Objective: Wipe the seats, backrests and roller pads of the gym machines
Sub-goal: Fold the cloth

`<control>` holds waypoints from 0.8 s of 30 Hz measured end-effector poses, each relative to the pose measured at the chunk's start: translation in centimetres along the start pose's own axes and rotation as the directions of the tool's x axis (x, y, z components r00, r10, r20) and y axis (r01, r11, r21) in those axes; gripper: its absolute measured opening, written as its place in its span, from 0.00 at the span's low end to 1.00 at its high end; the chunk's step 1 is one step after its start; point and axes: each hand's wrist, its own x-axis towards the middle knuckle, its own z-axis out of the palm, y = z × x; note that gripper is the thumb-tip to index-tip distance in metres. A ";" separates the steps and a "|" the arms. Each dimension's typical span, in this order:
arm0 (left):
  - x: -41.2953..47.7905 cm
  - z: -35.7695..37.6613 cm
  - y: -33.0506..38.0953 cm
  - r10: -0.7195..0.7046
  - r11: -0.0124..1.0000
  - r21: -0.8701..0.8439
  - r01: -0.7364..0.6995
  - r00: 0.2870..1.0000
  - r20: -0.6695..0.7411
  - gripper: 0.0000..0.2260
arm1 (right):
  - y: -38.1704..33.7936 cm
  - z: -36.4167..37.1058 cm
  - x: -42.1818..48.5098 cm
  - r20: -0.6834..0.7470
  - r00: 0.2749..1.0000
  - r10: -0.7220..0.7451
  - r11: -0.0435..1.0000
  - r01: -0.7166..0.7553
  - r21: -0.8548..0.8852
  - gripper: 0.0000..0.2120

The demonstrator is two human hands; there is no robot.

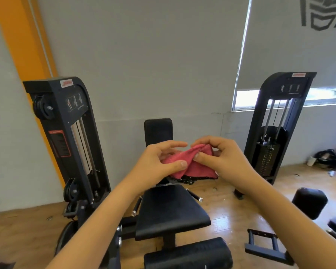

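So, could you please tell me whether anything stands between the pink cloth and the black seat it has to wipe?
Nothing visible does. The left hand and right hand hold the pink cloth in the air in front of the backrest, and the seat below it is bare, with only open space between them.

Wood-plank floor [227,214] carries all. Seat machine [171,210] stands centre, toward near edge. Left weight tower [66,133] at far left edge by wall. Right weight tower [275,129] at far edge below window. White cup [311,161] and dark bags [328,155] in far right corner.
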 end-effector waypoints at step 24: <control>-5.9 45.0 -4.1 -0.042 0.954 -0.087 0.286 0.419 0.907 0.24 | 13.5 -14.2 -45.5 -0.712 0.362 0.601 0.794 -0.375 0.480 0.17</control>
